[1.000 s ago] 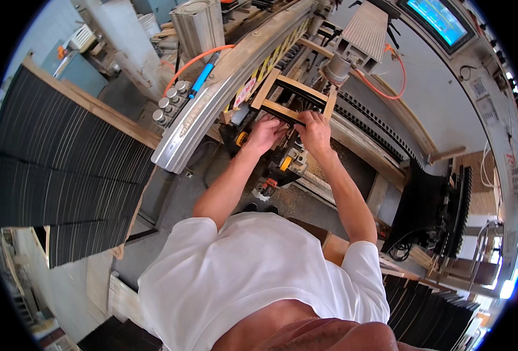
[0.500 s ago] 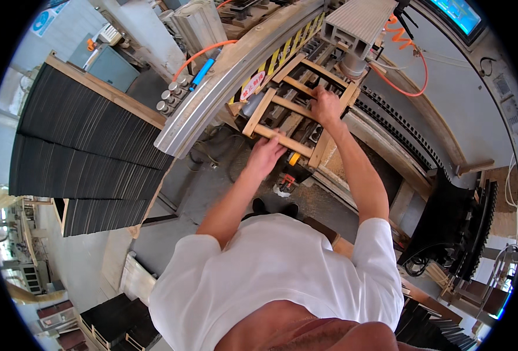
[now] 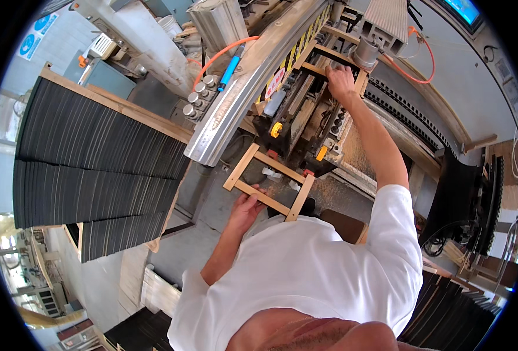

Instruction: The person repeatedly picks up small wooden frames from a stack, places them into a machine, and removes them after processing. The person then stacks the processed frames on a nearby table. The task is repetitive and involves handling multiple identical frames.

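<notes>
The first frame [image 3: 270, 202] is off the machine [image 3: 298, 126], its near bar pinched in the fingers of my left hand [image 3: 245, 212], but the second frame [image 3: 305, 56] sits on it, seemingly unfinished – my right hand [image 3: 342, 83] curls there, how tightly I can't tell.

Right of the silver beam [image 3: 209, 137], the machine bed [image 3: 328, 126] before you carries a wooden frame [image 3: 307, 56], resting beside that beam's far stretch. Nearer you than the beam's near end, the grey floor [image 3: 209, 205] bears scattered sawdust [image 3: 329, 198] and your dark shoe [image 3: 310, 206].
</notes>
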A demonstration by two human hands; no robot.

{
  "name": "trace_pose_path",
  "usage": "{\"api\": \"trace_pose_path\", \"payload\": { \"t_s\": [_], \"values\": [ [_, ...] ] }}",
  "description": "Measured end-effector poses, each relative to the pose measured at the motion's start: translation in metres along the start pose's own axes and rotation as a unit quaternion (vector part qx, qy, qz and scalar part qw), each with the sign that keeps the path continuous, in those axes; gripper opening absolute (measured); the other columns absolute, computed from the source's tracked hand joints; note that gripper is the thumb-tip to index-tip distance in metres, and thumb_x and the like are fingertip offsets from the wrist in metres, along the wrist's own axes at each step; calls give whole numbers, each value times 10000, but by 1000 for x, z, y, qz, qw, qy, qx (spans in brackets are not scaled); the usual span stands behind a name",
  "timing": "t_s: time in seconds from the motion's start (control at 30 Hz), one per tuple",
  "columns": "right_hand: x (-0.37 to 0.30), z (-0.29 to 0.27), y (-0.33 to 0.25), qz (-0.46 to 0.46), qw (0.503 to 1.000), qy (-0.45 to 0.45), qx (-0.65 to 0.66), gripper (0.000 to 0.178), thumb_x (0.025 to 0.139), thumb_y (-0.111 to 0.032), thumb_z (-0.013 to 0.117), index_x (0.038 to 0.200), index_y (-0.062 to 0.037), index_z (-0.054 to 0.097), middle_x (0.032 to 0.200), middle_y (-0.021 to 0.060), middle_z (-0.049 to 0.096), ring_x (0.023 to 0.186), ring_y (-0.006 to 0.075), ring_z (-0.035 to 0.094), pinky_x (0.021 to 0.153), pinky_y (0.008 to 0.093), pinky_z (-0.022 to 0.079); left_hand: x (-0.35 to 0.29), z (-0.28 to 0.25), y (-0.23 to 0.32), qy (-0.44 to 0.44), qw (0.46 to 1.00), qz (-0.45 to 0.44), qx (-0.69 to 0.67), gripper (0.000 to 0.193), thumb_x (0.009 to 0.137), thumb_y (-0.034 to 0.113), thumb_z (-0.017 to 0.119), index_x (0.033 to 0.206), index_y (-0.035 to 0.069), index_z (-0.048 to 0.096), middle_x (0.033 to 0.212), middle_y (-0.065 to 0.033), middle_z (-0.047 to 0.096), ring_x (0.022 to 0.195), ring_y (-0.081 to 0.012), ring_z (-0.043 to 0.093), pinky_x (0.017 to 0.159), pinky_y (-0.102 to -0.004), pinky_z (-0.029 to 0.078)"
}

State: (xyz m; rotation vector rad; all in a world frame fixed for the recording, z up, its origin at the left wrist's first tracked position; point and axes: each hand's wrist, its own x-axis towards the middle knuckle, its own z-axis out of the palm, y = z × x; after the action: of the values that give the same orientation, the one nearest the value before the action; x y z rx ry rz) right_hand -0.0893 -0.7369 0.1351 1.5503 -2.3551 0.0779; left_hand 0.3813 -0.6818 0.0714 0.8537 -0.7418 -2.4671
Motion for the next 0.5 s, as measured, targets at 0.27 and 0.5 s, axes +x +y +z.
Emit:
{"api": "trace_pose_path", "payload": {
  "t_s": [0.27, 0.5],
  "values": [
    [49, -3, 5, -14, 969, -118, -215, 233, 804, -126, 631, 1033, -87, 616, 875, 74, 679, 1026, 253, 554, 884, 394, 335, -13, -58, 2, 81, 996, -4, -33, 327, 918, 159, 563, 1212, 54, 467, 1126, -80, 569, 1110, -235, 542, 965, -409, 440],
    [89, 16, 39, 22, 971, -137, -195, 166, 801, -101, 621, 966, -112, 619, 896, 97, 681, 1010, 270, 567, 979, 417, 279, -11, -63, -4, 131, 989, 25, -65, 324, 905, 195, 593, 1186, 65, 496, 1101, -45, 584, 1091, -212, 547, 954, -395, 435]
  ]
}}
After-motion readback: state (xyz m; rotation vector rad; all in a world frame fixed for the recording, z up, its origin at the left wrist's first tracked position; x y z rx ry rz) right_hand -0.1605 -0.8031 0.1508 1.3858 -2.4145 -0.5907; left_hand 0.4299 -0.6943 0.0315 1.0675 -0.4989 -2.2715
